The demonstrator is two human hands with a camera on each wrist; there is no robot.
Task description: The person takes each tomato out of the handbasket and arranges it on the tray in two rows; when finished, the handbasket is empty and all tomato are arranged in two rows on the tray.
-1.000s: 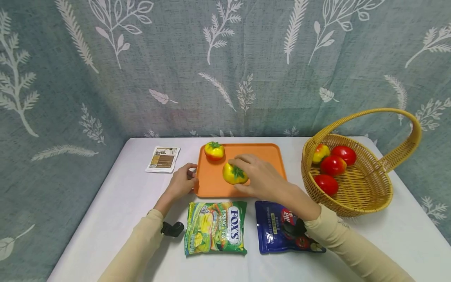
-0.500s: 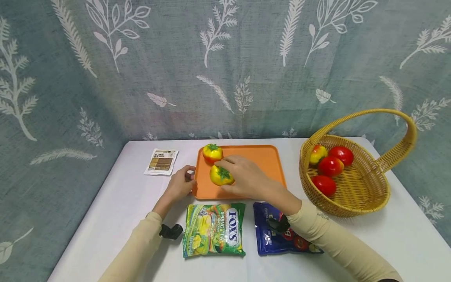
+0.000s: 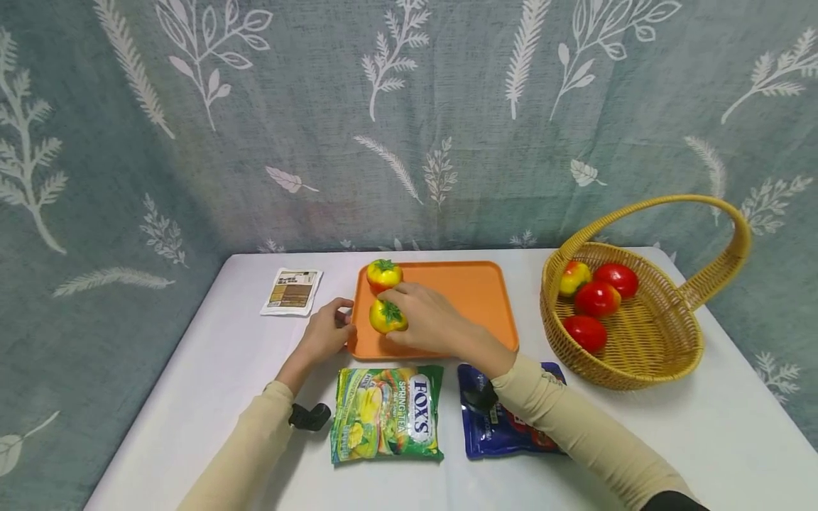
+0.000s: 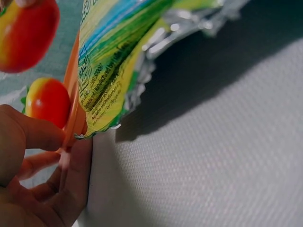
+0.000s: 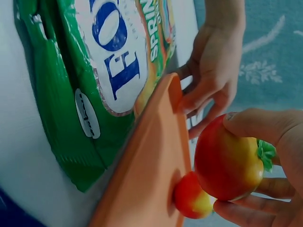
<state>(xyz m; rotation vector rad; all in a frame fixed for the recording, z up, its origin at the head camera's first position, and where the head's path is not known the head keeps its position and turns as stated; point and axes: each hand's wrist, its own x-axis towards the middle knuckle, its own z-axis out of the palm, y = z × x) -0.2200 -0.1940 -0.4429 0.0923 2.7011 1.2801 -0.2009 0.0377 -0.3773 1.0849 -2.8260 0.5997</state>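
Both hands at tray (image 3: pixel 473 284) left edge; right hand (image 3: pixel 428 319) grips tomato (image 3: pixel 385 317).

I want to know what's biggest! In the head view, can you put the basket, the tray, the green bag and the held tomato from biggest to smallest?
1. Basket
2. Tray
3. Green bag; nearer the camera, so unsure against the tray
4. Tomato

Both arms reach forward, sleeves to the wrists.
Right hand (image 3: pixel 431 319) curls in a grip; left hand (image 3: pixel 326 333) pinches, fingers bent.
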